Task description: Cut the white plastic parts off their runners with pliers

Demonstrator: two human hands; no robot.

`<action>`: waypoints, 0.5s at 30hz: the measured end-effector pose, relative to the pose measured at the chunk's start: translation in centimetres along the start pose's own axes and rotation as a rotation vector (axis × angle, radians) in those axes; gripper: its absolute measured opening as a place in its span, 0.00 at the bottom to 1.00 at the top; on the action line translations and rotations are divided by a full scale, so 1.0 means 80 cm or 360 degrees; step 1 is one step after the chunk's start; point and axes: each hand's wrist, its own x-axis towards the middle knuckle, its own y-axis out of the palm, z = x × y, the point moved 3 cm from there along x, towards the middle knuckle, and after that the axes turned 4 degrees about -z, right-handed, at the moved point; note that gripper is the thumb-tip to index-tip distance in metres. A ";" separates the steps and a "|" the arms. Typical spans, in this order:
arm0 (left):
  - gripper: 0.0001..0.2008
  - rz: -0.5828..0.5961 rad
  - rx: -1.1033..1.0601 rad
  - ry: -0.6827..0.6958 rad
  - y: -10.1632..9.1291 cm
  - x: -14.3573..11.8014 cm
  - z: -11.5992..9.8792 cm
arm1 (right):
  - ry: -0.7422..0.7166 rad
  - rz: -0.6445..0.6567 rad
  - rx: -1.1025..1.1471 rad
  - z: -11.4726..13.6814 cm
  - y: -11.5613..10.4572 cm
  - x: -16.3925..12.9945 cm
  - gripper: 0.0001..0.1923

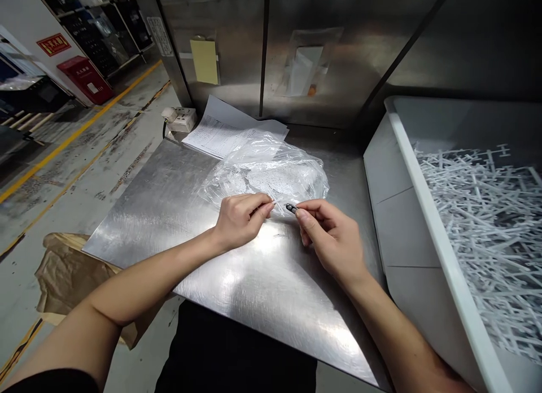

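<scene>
The small dark clip lies crosswise over the desk, pinched in the right hand fingers, pointing at the left hand pinching a white piece.

Count on site: two hands, left hand and right hand; one plastic bag; one white bin; one paper stack; one power strip.

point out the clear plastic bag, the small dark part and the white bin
clear plastic bag [271,173], head view, middle of its crinkled top
small dark part [290,208], head view, end showing at the right fingertips
white bin [427,212], head view, near rim
</scene>
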 end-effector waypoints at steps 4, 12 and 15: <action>0.15 0.0008 -0.0023 0.0003 -0.001 0.001 0.000 | -0.0030 0.0032 0.0055 0.004 0.001 -0.002 0.12; 0.12 -0.0021 -0.0070 0.0010 -0.002 0.000 -0.001 | -0.0185 0.0071 -0.0117 0.004 -0.001 -0.004 0.10; 0.12 -0.0028 -0.0074 0.0002 -0.002 -0.001 0.000 | -0.0247 0.0063 -0.0189 0.006 -0.003 -0.004 0.09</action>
